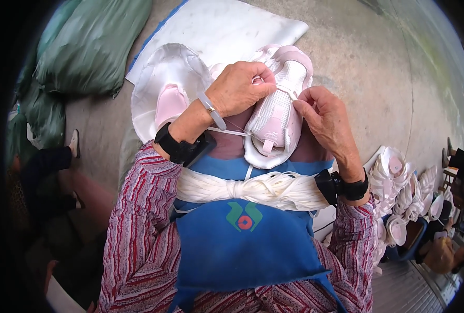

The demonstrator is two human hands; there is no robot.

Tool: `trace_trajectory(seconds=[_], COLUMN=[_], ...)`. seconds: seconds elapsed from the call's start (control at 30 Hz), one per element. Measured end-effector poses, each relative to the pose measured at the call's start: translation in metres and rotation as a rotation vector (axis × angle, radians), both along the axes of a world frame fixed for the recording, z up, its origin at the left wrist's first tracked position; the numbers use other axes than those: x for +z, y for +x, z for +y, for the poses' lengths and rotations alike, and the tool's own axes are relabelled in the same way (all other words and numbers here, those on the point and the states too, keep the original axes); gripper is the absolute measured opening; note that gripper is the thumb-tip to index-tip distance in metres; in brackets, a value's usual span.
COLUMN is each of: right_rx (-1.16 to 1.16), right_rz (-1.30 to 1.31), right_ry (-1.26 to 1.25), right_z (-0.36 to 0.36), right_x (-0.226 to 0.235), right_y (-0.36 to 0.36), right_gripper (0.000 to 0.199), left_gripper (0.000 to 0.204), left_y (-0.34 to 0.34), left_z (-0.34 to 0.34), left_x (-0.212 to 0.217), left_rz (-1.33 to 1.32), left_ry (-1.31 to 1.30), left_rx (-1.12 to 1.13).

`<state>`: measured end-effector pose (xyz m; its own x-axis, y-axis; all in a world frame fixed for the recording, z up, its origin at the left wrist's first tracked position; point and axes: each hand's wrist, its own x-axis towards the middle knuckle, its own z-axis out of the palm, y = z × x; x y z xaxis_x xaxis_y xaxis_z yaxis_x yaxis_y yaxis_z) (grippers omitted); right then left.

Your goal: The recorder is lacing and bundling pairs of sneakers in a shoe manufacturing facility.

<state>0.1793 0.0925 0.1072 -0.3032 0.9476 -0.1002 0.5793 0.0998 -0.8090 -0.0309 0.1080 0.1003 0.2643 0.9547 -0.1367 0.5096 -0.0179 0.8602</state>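
Observation:
On my lap lies a white and pale-pink sneaker [276,117], its pink pull tab toward me. Across its lacing area runs a thin white shoelace [286,89]. My left hand [242,86] pinches the lace on the left side, fingertips close above the mesh. On the other side, my right hand [323,112] has thumb and forefinger closed on the lace at the shoe's edge. A thick bundle of white laces [247,189], tied at its middle, rests across my blue apron [242,250].
At my left knee is a pale plastic-lined container [153,68] holding a pink piece [172,101]. A white sheet [216,31] lies ahead on the floor. Green sacks [93,49] sit far left; a pile of white shoes [396,182] and other people are at right.

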Motion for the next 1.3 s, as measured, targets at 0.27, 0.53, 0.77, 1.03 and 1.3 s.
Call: trace_trajectory(seconds=[0.27,0.53,0.77,1.03,1.3], right_rx=[0.062,0.258,0.292,0.152,0.057], right_rz=[-0.074,-0.451,-0.452,-0.231,-0.083], right_ry=[0.267,0.751,0.735,0.508,0.396], right_z=[-0.007,0.006,-0.001,-0.003,-0.001], right_x=[-0.005,0.001,-0.010,-0.013,-0.008], right_y=[-0.001,0.006,0.008,0.014,-0.004], right_gripper=[0.010,0.016,0.009,0.017,0.016], left_gripper=[0.015,0.008,0.006,0.008,0.013], left_y=[0.002,-0.005,-0.002,-0.006,0.004], left_z=[0.003,0.009,0.000,-0.010,-0.005], left_x=[0.006,-0.010,-0.001,-0.007,0.001], left_rz=[0.126,0.138,0.233,0.377,0.119], left_ry=[0.190,0.566,0.700,0.570,0.350], left_rx=[-0.102,-0.232,-0.169,-0.145,0.020])
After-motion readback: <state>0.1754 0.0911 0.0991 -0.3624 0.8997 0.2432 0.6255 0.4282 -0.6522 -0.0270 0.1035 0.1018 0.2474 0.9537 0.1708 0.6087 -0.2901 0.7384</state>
